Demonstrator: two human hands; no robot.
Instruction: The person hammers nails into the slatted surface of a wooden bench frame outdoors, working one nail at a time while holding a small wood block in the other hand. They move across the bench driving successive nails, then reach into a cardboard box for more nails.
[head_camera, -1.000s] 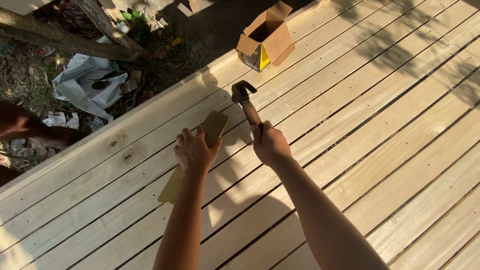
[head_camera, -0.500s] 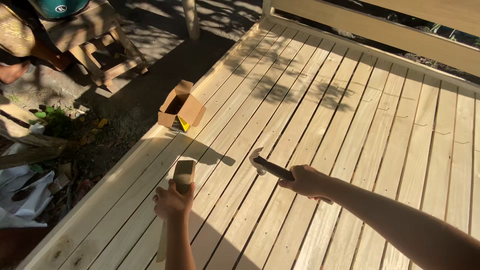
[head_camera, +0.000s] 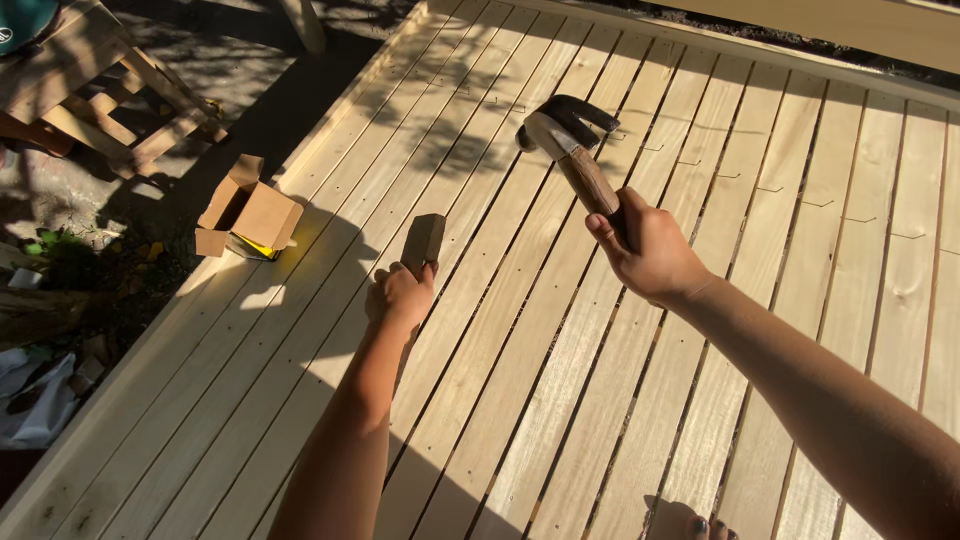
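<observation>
Sunlit pale plank decking (head_camera: 760, 300): left hand (head_camera: 400, 297) is gripping a short wooden block (head_camera: 423, 241), right hand (head_camera: 650, 250) is clenching a raised wooden-handled claw hammer (head_camera: 565, 135), seemingly mid-swing, needing a square downward strike.

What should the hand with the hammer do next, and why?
Probably bring the hammer down onto the top of the wood block. The right hand holds it raised above the deck boards, and the left hand steadies the block upright on a board, below the hammer's head.
</observation>
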